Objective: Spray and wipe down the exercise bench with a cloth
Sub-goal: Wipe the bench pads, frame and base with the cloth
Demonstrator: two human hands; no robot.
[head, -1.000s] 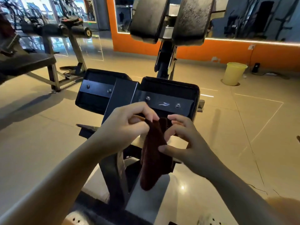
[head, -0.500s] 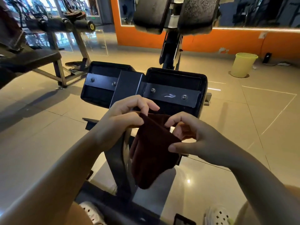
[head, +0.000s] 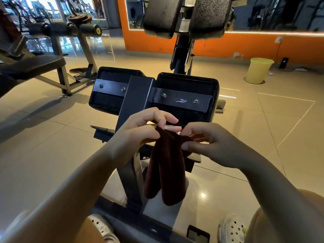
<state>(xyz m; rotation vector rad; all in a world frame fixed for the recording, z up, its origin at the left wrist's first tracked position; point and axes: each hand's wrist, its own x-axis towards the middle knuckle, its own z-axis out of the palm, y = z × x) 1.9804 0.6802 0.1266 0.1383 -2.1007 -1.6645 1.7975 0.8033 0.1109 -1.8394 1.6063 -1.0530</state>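
A dark maroon cloth (head: 166,169) hangs folded in front of me, held at its top edge by both hands. My left hand (head: 138,132) pinches the top left of the cloth. My right hand (head: 208,142) pinches its top right, close beside the left. Just behind the hands stands the black exercise bench (head: 185,95), its two pads seen from the back with metal brackets and bolts. Two more worn pads (head: 206,14) sit higher up on the same frame. No spray bottle is in view.
Another bench with a weight plate (head: 57,50) stands at the left. A yellow bin (head: 258,71) sits on the tiled floor at the right, by the orange wall (head: 245,44). My feet in white clogs (head: 231,228) are at the machine's base.
The hands have drawn closer together, folding the cloth into a narrower hanging bundle. The view has moved nearer to the bench.
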